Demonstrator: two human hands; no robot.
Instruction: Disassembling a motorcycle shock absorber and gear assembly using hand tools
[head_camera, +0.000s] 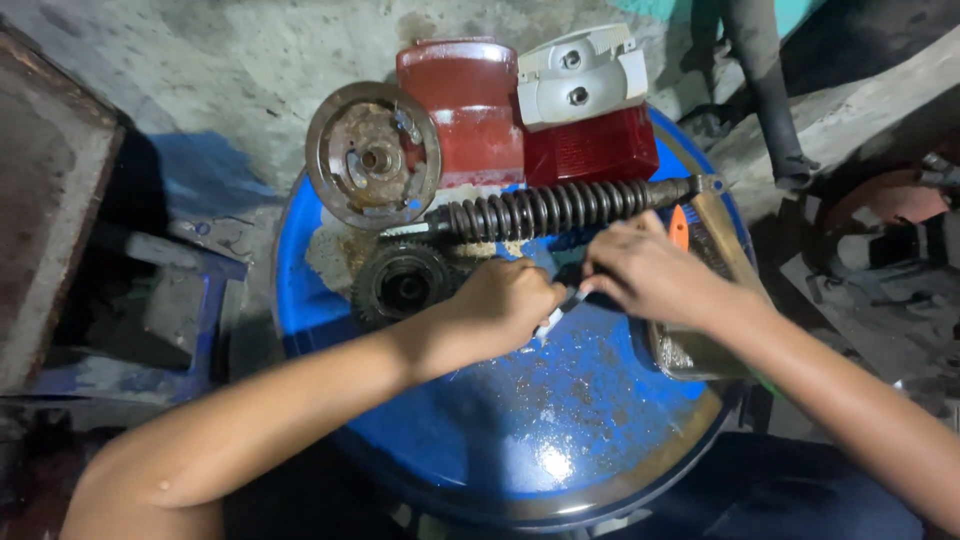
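Gripping small white-tipped tool (556, 315) w/ both hands: left hand (503, 305), right hand (645, 270), over blue drum lid (520, 420).

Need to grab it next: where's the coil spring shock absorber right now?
In the head view, the shock absorber lies crosswise on the far part of the blue drum top, just beyond both hands, in front of the red tail lamp and right of the rusty disc.

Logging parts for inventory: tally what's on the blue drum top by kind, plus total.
Coil spring shock absorber: 1
Rusty round drum plate: 1
Dark toothed sprocket: 1
Red tail-light lens with white housing: 1
Red box-shaped part: 1
Small tool held by left hand and right hand: 1
Total: 6
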